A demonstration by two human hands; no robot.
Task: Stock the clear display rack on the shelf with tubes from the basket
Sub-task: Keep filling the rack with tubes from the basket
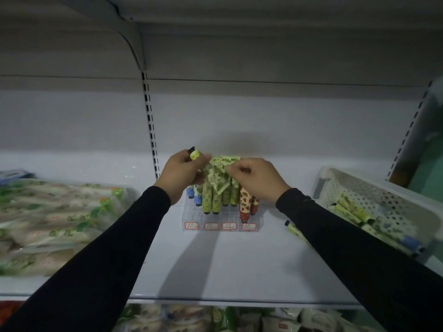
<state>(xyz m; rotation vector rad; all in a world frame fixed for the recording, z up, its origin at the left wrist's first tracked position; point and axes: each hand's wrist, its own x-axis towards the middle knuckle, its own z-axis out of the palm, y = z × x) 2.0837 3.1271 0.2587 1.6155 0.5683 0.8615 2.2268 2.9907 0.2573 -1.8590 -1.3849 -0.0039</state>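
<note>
Head view: left hand point(182, 173) grips a green tube point(195, 154); right hand point(257, 179) pinches rack point(223, 220) tubes point(219, 178).

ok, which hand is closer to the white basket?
Right. The right hand is over the rack's red tubes, on the side toward the basket; the left hand is at the rack's far side.

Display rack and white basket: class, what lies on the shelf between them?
In the head view, one loose green tube lies between the rack and basket; the right sleeve partly hides that stretch.
</note>
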